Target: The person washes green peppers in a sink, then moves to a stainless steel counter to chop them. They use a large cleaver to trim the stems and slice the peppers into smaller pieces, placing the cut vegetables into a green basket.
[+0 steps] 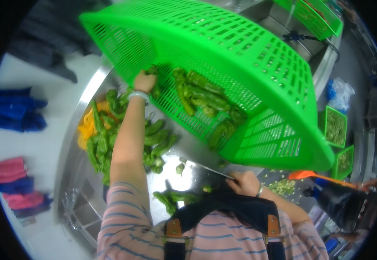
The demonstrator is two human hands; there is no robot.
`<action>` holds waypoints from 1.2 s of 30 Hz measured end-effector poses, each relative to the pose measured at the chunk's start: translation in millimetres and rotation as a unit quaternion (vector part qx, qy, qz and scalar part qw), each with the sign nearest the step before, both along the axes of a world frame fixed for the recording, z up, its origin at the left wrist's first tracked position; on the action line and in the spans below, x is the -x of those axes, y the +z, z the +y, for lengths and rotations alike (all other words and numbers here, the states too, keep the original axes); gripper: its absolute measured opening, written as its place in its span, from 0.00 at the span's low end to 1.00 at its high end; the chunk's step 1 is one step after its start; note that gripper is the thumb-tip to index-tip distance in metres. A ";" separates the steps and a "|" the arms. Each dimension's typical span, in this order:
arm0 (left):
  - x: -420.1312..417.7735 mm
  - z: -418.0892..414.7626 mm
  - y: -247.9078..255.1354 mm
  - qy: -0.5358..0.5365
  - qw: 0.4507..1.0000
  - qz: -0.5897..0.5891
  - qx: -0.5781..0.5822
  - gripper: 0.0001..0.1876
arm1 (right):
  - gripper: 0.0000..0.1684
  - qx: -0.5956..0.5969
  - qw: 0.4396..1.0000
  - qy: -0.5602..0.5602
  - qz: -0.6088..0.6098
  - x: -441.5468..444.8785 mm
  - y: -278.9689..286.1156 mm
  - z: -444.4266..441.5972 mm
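My left hand, a bangle at its wrist, is closed around a green pepper at the near left rim of a tilted green plastic basket. Inside the basket lie several long green peppers. In my right hand is a knife, its narrow-looking blade pointing left over the metal work surface; the handle is mostly hidden. Below my left forearm and beside it is a heap of green peppers. More green peppers lie close to my apron. A small cut pepper piece lies near the blade.
Orange-yellow pieces lie left of the heap. A metal sink with another green basket is behind. Chopped green bits are scattered at right, near small green baskets. Another person's hand holds an orange tool.
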State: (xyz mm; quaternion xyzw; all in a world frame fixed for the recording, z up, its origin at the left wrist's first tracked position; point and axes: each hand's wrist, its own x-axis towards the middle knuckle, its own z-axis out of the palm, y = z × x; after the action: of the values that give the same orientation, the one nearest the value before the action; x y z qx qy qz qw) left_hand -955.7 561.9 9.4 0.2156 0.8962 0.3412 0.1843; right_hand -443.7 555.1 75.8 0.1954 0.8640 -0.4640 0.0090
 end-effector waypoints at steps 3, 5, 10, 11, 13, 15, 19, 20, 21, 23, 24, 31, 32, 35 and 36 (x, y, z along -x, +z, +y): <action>-55.6 -87.9 22.7 0.030 0.997 -0.026 -0.060 0.26 | 0.13 0.021 0.996 -0.008 0.084 23.3 14.3 -10.4; -112.9 -122.3 57.6 0.064 0.972 -0.195 -0.118 0.20 | 0.14 0.031 0.997 -0.019 0.072 33.4 27.7 -20.6; -207.0 -206.2 78.2 0.185 0.850 -0.436 -0.231 0.13 | 0.18 -0.097 0.984 -0.004 0.149 54.1 44.0 -45.4; -236.7 -202.6 101.8 0.201 0.848 -0.399 -0.285 0.15 | 0.18 -0.153 0.971 0.001 0.182 57.4 43.7 -47.6; -269.9 -222.7 104.0 0.155 0.873 -0.350 -0.303 0.16 | 0.21 -0.221 0.955 0.038 0.194 56.6 52.4 -55.8; -297.0 -240.3 85.3 0.188 0.863 -0.273 -0.382 0.10 | 0.23 -0.265 0.940 0.074 0.200 53.4 54.3 -65.0; -340.5 -248.3 113.2 0.207 0.840 -0.303 -0.399 0.09 | 0.23 -0.302 0.922 0.089 0.224 40.7 57.4 -82.4; -347.9 -251.6 124.1 0.210 0.827 -0.331 -0.402 0.09 | 0.23 -0.318 0.916 0.095 0.226 37.5 59.0 -85.2; -352.4 -256.4 124.3 0.193 0.831 -0.328 -0.405 0.09 | 0.22 -0.334 0.909 0.100 0.228 34.6 60.5 -86.7; -361.4 -270.5 118.8 0.161 0.840 -0.321 -0.407 0.10 | 0.22 -0.341 0.905 0.110 0.229 28.5 63.4 -95.3; -364.9 -278.1 113.0 0.159 0.841 -0.310 -0.414 0.11 | 0.22 -0.335 0.907 0.116 0.226 25.6 65.5 -99.9; -374.8 -340.1 96.7 0.318 0.751 -0.363 -0.450 0.12 | 0.10 -0.260 0.946 0.172 0.094 27.1 41.4 -120.4; -380.4 -344.6 113.3 0.349 0.725 -0.348 -0.481 0.14 | 0.08 -0.229 0.956 0.171 0.060 25.1 29.0 -115.6; -374.5 -376.3 129.8 0.288 0.721 -0.349 -0.525 0.16 | 0.10 -0.194 0.971 0.133 -0.034 8.5 10.7 -97.2; -367.7 -380.5 134.9 0.278 0.743 -0.341 -0.504 0.18 | 0.11 -0.160 0.980 0.117 -0.029 3.1 12.7 -95.6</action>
State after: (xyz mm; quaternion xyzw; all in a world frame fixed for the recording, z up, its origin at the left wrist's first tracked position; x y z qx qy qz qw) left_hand -588.1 181.5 144.3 -0.1122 0.4908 0.8302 0.2393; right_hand -446.8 459.5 88.5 0.1055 0.9433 -0.3097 0.0566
